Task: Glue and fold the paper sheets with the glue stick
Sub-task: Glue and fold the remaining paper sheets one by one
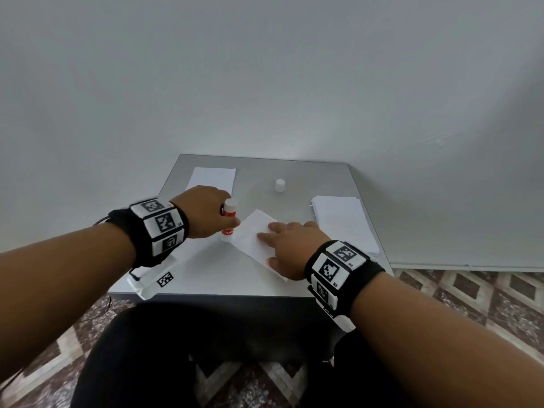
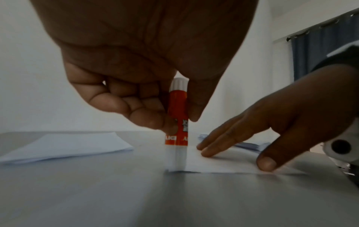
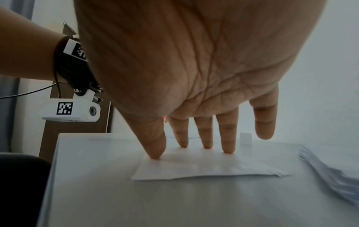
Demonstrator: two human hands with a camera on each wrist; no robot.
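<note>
Gripping glue stick [image 1: 229, 218] upright: left hand [image 1: 203, 212] | right hand [image 1: 290, 248] flat on paper sheet [image 1: 253, 234]

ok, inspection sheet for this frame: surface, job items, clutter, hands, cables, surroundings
Surface: grey table, against the wall.
Job's things: glue stick upright, tip on the edge of the paper sheet; sheet stack to the right; folded sheets at the far left.
Clutter: white cap standing apart.
Grip: left hand holds the glue stick; right hand presses the sheet flat.
Cables: black cable at the left wristband.
Surroundings: white wall, patterned floor.
</note>
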